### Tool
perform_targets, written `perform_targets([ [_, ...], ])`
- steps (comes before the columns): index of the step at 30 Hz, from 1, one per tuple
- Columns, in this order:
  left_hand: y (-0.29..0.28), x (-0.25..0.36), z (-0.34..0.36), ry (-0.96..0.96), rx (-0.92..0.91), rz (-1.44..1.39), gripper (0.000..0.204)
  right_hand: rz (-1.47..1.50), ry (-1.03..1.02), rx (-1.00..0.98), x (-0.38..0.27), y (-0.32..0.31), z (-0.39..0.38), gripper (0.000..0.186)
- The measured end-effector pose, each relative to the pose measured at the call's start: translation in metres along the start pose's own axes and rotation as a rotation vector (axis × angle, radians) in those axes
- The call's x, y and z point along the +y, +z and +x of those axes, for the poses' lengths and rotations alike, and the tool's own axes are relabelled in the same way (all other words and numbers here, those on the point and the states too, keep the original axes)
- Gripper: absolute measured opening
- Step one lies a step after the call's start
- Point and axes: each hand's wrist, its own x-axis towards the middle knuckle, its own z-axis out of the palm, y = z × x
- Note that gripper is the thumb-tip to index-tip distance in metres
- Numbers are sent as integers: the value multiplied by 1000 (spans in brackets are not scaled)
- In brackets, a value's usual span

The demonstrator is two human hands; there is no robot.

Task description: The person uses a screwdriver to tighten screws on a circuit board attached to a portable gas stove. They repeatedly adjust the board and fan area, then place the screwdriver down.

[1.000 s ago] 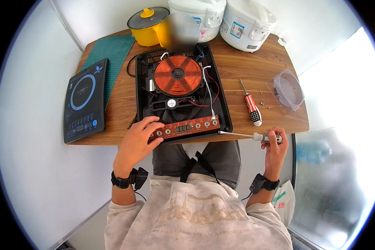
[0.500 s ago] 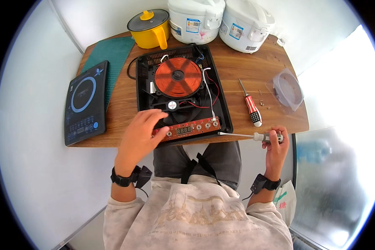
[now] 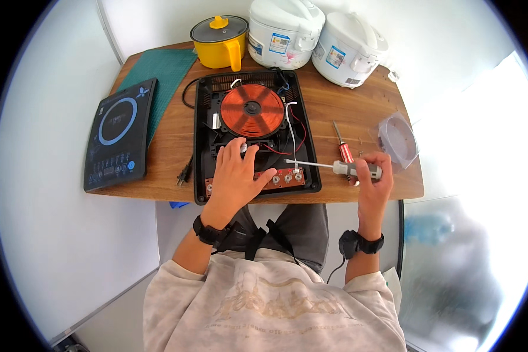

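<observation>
An opened black induction cooker base (image 3: 202,141) lies on the wooden table, showing its copper coil (image 3: 251,110), a fan and a red control board (image 3: 287,176) at the near edge. My left hand (image 3: 237,173) rests flat on the base over the fan, fingers spread. A grey-handled screwdriver (image 3: 346,169) sits in the grip of my right hand (image 3: 374,179), its thin shaft pointing left over the base's right edge. A red-handled screwdriver (image 3: 342,144) lies on the table just beyond my right hand.
The cooker's black glass top panel (image 3: 118,135) lies at the left on a green mat (image 3: 158,76). A yellow pot (image 3: 219,40) and two white rice cookers (image 3: 284,32) stand at the back. A clear plastic container (image 3: 398,138) sits at the right edge.
My left hand moved from the control board up over the fan. My right hand lifted the grey screwdriver from below the table edge, its tip now over the base.
</observation>
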Motion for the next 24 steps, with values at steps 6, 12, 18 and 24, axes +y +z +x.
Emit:
perform_targets([
  [6, 4, 4, -4, 0, 77, 84, 59, -228, -174, -74, -4, 40, 31, 21],
  [12, 7, 3, -6, -2, 85, 83, 58, -416, -334, -136, -10, 60, 44, 23],
  [18, 8, 3, -8, -17, 79, 91, 58, -431, -342, -139, -10, 61, 44, 23],
  [24, 6, 2, -7, -13, 70, 99, 58, -529, -415, -140, -13, 63, 45, 27],
])
